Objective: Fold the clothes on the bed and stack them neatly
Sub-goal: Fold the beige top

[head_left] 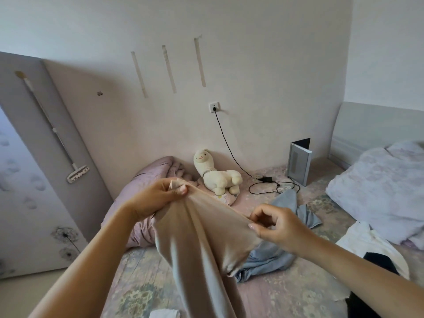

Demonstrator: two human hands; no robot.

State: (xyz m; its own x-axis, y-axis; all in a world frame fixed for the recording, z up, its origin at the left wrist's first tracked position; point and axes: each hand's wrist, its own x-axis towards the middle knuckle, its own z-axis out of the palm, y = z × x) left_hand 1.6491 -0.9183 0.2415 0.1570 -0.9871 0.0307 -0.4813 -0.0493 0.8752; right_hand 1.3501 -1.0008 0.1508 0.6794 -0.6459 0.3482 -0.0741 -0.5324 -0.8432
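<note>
A: Any brand or writing you can read?

B: None that I can make out. Far to the left of both hands a long-handled brush [76,173] hangs on a grey panel; no label shows on it.

A: What is the left hand doing?

B: The left hand [158,198] is clenched on the top edge of a beige garment [202,249], a corner of cloth bunched between its thumb and curled fingers. Behind and below that grip lies a crumpled pink quilt [146,177].

A: And the garment itself?

B: It is held up above the bed [286,292]. Its top edge stretches from the left grip down to the right one, and its long axis hangs from there toward the bottom of the view, out of frame.

A: Beyond it?

B: A cream alpaca plush toy [218,175] lies against the wall, just beyond the left hand, and a black charger cable [229,148] runs from a wall socket [214,107] down to the mattress.

A: The right hand?

B: The right hand [277,228] pinches the other end of the top edge between thumb and fingertips. Under that grip lies a crumpled blue-grey garment [275,253]. To the right of it are a white garment [364,244] and a pale duvet [378,191], and farther back a half-open laptop [298,159] stands on end by the wall.
</note>
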